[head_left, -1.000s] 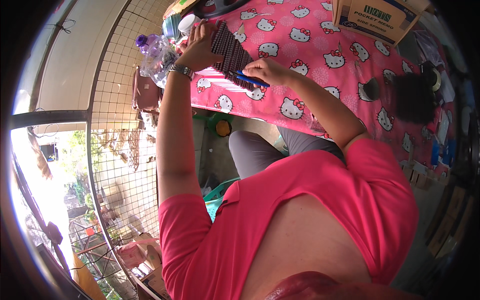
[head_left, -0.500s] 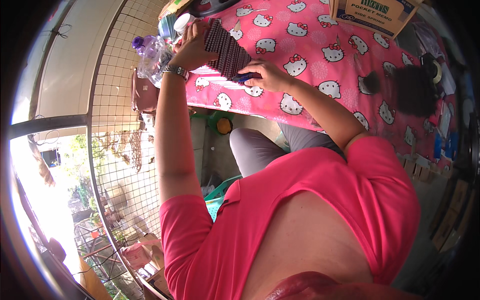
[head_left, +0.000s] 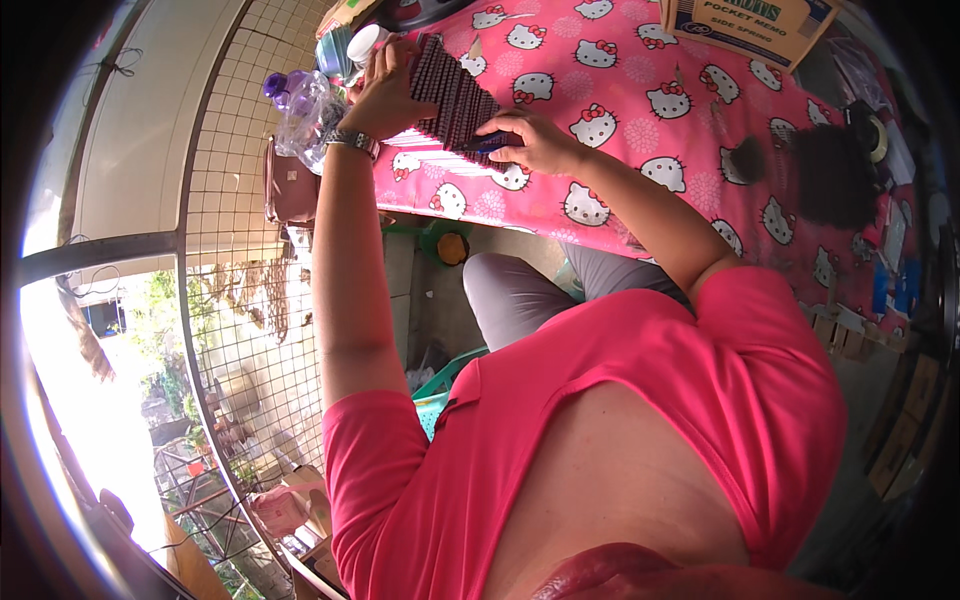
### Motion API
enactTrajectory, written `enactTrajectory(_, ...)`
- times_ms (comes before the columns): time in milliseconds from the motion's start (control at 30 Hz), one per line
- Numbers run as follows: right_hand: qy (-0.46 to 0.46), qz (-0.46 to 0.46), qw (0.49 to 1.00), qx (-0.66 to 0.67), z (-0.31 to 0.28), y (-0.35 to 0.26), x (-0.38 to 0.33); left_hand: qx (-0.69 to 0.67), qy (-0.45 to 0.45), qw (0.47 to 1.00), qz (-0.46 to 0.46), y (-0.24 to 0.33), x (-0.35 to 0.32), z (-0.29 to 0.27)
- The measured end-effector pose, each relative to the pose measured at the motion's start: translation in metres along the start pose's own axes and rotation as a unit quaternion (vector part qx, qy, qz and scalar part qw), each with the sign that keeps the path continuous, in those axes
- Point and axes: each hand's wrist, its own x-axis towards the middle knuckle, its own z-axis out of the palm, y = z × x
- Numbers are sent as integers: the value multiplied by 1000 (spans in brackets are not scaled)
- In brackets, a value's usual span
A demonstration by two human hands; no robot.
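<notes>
My left hand [head_left: 382, 92], with a watch at the wrist, grips the left end of a dark ribbed stack [head_left: 452, 95] that looks like a block of small spiral-bound pads. The stack lies tilted on a table with a pink cat-print cloth [head_left: 640, 110]. My right hand [head_left: 535, 140] rests against the stack's lower right end, pinching a small blue object [head_left: 493, 144]; what that object is cannot be told.
A cardboard box [head_left: 745, 25] stands at the table's far edge. Clear plastic bottles [head_left: 300, 105] and a white jar [head_left: 362, 42] sit at the table's left end by a wire mesh fence [head_left: 250, 300]. Dark items [head_left: 825, 170] lie at the right. A green basket [head_left: 440, 395] is under the table.
Both hands and the stack sit slightly higher and further left in the picture than a second ago. The grip on the stack looks unchanged.
</notes>
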Motion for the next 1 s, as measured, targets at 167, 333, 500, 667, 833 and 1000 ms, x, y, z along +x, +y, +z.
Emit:
enactTrajectory(167, -21, 39, 996, 75, -1, -3, -1, 13, 24, 1000, -9, -6, -4, 2)
enactTrajectory(333, 19, 8, 1000, -21, 0, 4, -13, 256, 140, 956, 39, 39, -7, 4)
enactTrajectory(500, 49, -2, 999, 17, 11, 9, -21, 444, -12, 895, -41, 96, -8, 28)
enactTrajectory(667, 72, -16, 997, -34, 15, 4, -17, 423, 12, 902, -87, 74, -8, 40)
enactTrajectory(833, 81, -73, 990, -94, 16, 14, -8, 402, -9, 913, -65, 77, -2, 36)
enactTrajectory(1000, -26, 55, 994, 95, 17, 17, -9, 413, 7, 909, -58, 74, -6, 37)
